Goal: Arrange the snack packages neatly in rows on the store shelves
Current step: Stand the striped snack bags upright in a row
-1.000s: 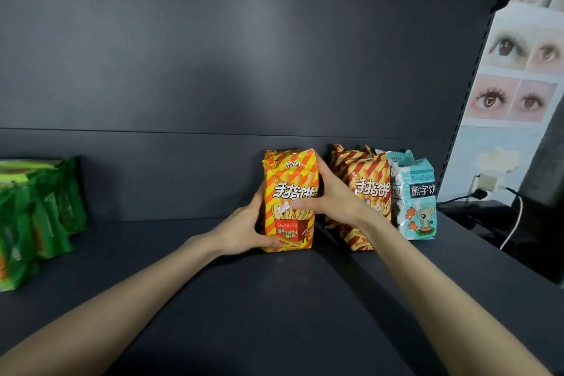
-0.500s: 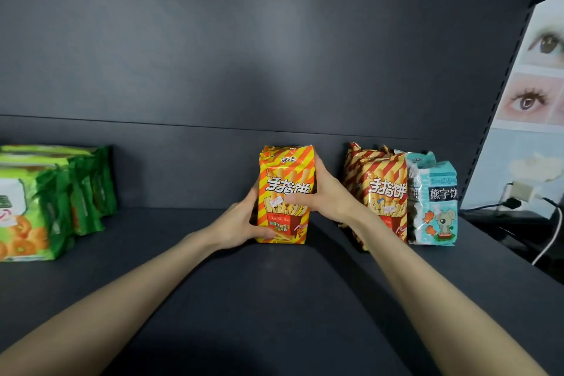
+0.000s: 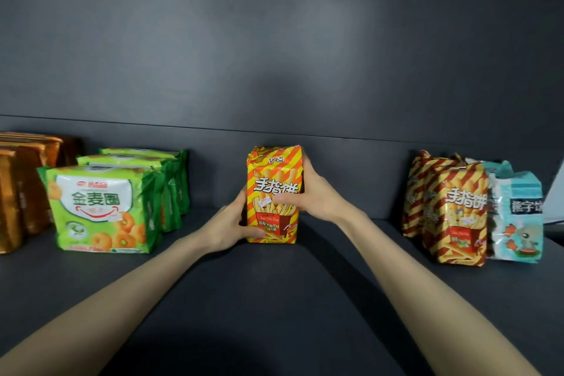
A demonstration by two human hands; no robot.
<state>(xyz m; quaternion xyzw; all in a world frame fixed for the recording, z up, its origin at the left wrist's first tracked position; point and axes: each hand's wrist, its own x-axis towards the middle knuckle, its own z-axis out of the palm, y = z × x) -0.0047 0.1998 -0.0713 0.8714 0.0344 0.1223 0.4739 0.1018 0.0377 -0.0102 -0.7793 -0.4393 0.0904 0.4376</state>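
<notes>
Dark grey shelf (image 3: 274, 299) is mostly bare around the grip. Green ring-snack packs (image 3: 100, 210) sit well off to its left, red-striped bags (image 3: 451, 210) well off right. Between them, upright, the yellow-orange striped foil biscuit bag (image 3: 274, 195) is clamped by left hand (image 3: 229, 226) low and right hand (image 3: 317, 192) higher. Looks light, crinkly, crushable, so I'd hold the sides gently.
</notes>
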